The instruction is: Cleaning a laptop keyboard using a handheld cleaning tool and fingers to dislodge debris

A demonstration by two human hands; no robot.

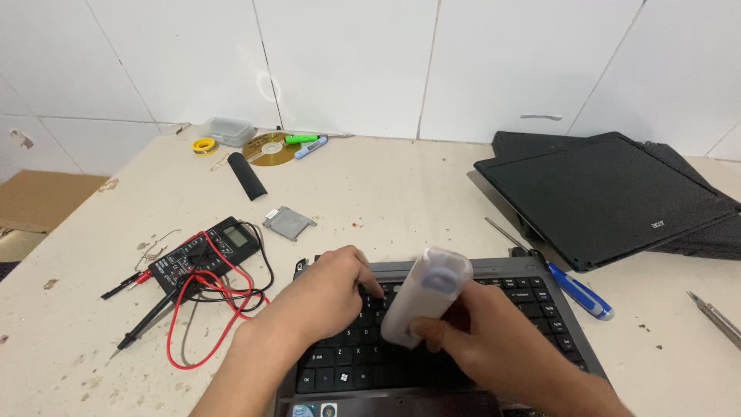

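Observation:
A grey laptop base point(505, 269) with a black keyboard point(347, 361) lies at the table's near edge. My left hand point(328, 297) rests on the keyboard's upper left, fingers curled onto the keys. My right hand point(486, 340) grips a white, rounded bottle-like object point(424, 301), tilted over the middle of the keyboard with its broad end up. Both forearms hide the lower keys.
A black multimeter point(202, 251) with red and black leads lies to the left. A blue-handled screwdriver point(575, 292) lies right of the laptop. Stacked black laptops point(610, 193) sit at back right. A gold disc point(268, 150), tape roll point(204, 145), markers, clear box and small metal plate point(289, 222) lie behind.

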